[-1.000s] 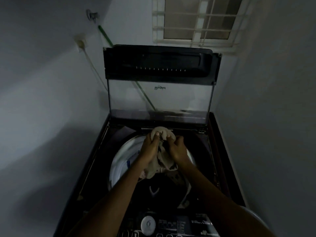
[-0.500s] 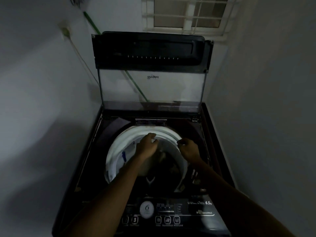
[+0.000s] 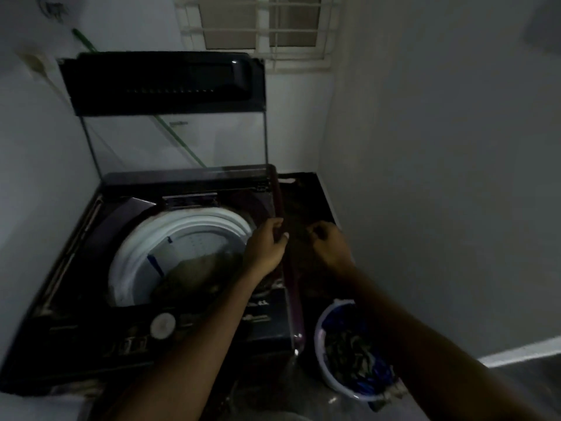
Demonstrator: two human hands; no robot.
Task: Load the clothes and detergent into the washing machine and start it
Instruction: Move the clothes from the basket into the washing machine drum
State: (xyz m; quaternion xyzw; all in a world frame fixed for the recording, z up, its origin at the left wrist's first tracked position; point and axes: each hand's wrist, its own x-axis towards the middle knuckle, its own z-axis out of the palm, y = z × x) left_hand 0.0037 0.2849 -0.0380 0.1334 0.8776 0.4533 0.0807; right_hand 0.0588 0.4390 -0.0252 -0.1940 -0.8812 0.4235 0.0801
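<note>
Now over the right edge of the washing machine (image 3: 91, 344), both hands side by side and near each other. Left hand (image 3: 265, 246): fingers curled, thumb pointing forward, above the right side of the white drum rim (image 3: 182, 220). Right hand (image 3: 329, 246): fingers curled inward too, just past the edge of the machine, above the dark floor (image 3: 309, 192).

Cannot tell in this dim light whether the fingers grasp something dark between them or are only clenched on nothing.

To the left of the fingers and lower, the open drum, with clothes (image 3: 197, 268) of olive colour lying at its bottom. Beyond the fingers and more to the left, the lid (image 3: 161, 83) standing upright, with its glass part see-through. Nearer than the fingers, on the front panel of the machine, a round white dial (image 3: 163, 325).

Below the right hand, close under the right forearm, a pale bucket (image 3: 317, 338) on the floor, just beside the machine. Inside it, more laundry (image 3: 352, 354), dark and blue pieces heaped together. High beyond the fingers, a barred window (image 3: 258, 28) in the wall.
</note>
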